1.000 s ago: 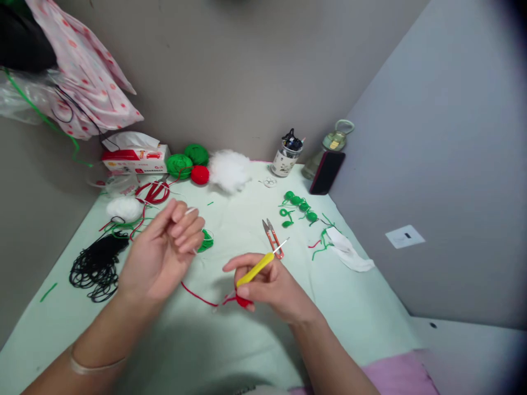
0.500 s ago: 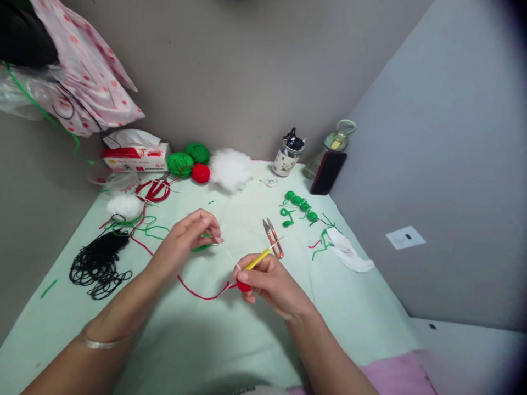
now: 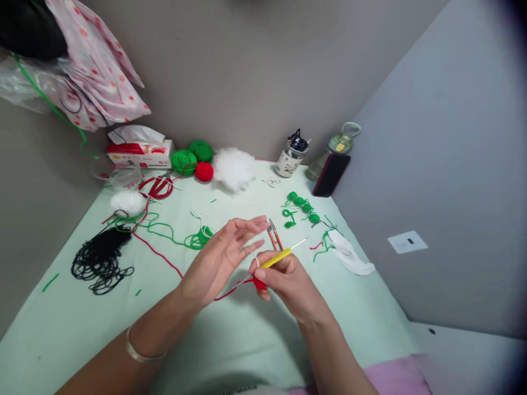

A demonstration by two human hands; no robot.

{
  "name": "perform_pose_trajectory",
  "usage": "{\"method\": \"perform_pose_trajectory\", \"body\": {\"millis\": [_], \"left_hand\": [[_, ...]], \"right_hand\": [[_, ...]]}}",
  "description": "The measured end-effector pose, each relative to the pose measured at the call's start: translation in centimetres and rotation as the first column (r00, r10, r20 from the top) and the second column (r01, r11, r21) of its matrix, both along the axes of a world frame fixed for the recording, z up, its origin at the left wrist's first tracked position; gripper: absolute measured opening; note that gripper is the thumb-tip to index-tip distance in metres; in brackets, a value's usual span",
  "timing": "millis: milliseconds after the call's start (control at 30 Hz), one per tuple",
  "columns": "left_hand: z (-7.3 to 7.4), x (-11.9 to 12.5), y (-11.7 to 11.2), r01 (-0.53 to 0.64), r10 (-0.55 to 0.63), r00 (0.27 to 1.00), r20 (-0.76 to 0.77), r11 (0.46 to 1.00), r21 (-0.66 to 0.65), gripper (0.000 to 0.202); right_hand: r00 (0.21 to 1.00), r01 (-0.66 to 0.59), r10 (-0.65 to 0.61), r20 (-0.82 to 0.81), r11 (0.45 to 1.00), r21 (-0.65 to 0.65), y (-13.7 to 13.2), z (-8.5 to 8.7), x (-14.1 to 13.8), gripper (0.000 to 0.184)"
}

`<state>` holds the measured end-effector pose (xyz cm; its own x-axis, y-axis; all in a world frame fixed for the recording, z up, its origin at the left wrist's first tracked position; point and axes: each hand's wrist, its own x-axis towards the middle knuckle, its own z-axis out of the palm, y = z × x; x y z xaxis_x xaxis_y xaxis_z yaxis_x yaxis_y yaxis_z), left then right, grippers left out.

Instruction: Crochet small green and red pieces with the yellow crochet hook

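Observation:
My right hand is closed around a crochet hook with a yellow handle, its metal tip pointing up and right. Pinched in the same fingers is a small red crocheted piece, mostly hidden by them. A white yarn strand loops by the right forefinger and runs towards my left hand. That left hand is open, fingers stretched out and apart beside the right one. Red yarn trails from the piece, under the left wrist, across the table. Orange thread snips lie just behind the hands.
Green yarn and a black cord bundle lie left. Behind stand yarn balls, white stuffing, red-handled scissors and a tissue box. Rightward are green crocheted pieces, a pen cup, a phone and a bottle.
My left hand has moved right, close to the right hand, and its fingers have straightened from a pinch. The right hand, still holding the crochet hook and red piece, has shifted slightly right.

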<state>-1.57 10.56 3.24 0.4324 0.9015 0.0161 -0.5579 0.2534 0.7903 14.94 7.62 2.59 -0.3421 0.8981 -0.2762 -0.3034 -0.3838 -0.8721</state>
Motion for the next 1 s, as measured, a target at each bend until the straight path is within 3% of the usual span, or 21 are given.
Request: {"method": "perform_pose_trajectory", "body": {"millis": [100,200,267,367,467,600,700,767,833,900,1000], "left_hand": [[-0.3,0.2,0.4,-0.145,0.183,0.966,-0.182,0.968,0.207,0.058],[-0.8,0.0,0.1,-0.126,0.347,0.841,-0.415,0.872,0.473,0.031],[-0.9,0.1,-0.3,-0.116,0.310,0.837,-0.451,0.905,0.408,0.018],[-0.7,0.4,-0.7,-0.161,0.166,0.923,-0.347,0.986,0.044,0.017],[-0.4,0.3,-0.2,-0.274,0.232,0.945,-0.229,0.946,-0.173,0.013],[-0.6,-0.2,0.6,-0.379,0.344,0.900,-0.267,0.921,-0.089,0.019],[-0.8,0.1,0.3,-0.322,0.293,0.894,-0.340,0.946,-0.033,0.031],[-0.7,0.6,-0.1,-0.272,0.239,0.910,-0.338,0.961,-0.053,0.036],[-0.6,1.1,-0.6,-0.250,0.215,0.930,-0.298,0.964,-0.087,0.040],[-0.6,1.4,-1.0,-0.250,0.215,0.942,-0.257,0.961,-0.114,0.044],[-0.7,1.5,-1.7,-0.242,0.206,0.948,-0.242,0.961,-0.132,0.049]], "right_hand": [[0.999,0.032,-0.031,-0.004,0.999,0.026,0.0,0.6,0.5,0.018],[0.999,0.046,-0.046,-0.006,0.999,0.028,0.2,0.6,0.5,0.018],[0.998,0.057,-0.057,-0.015,0.998,0.018,0.3,0.4,0.2,0.019],[0.997,0.065,-0.064,-0.034,0.998,0.024,0.5,0.2,-0.1,0.018],[0.993,0.097,-0.093,-0.067,0.993,0.063,0.5,0.3,-0.1,0.018],[0.971,0.227,-0.209,-0.119,0.960,0.167,0.4,0.5,0.0,0.014],[0.953,0.302,-0.290,-0.083,0.910,0.285,0.2,0.4,-0.6,0.011],[0.921,0.341,-0.389,0.028,0.837,0.429,0.0,0.3,-1.0,0.009],[0.834,0.311,-0.522,0.176,0.710,0.632,-0.2,0.1,-1.4,0.014],[0.718,0.189,-0.639,0.278,0.563,0.805,-0.4,-0.1,-1.6,0.024],[0.592,0.015,-0.752,0.290,0.370,0.929,-0.7,-0.6,-1.6,0.042]]}}
